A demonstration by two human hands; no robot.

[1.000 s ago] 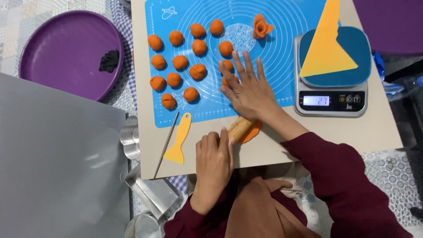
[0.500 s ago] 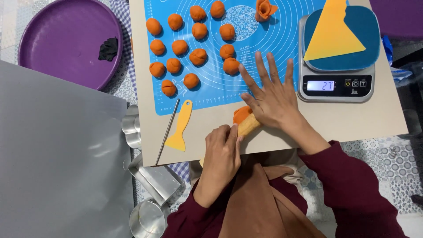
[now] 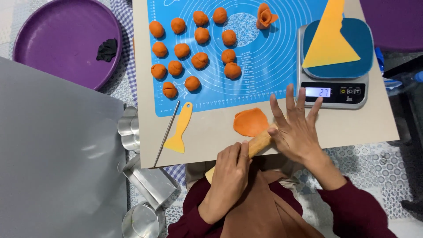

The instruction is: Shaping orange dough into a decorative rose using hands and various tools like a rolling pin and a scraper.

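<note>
A wooden rolling pin [image 3: 257,143] lies slanted on the beige board [image 3: 352,128], under both palms. The right hand [image 3: 296,128] rests flat on its upper end, fingers spread wide; the left hand [image 3: 229,169] presses on the lower end with fingers together. A flattened orange dough disc [image 3: 251,121] sits just beyond the pin (touching it, left of the right hand's fingers), below the blue mat [image 3: 269,66].
</note>
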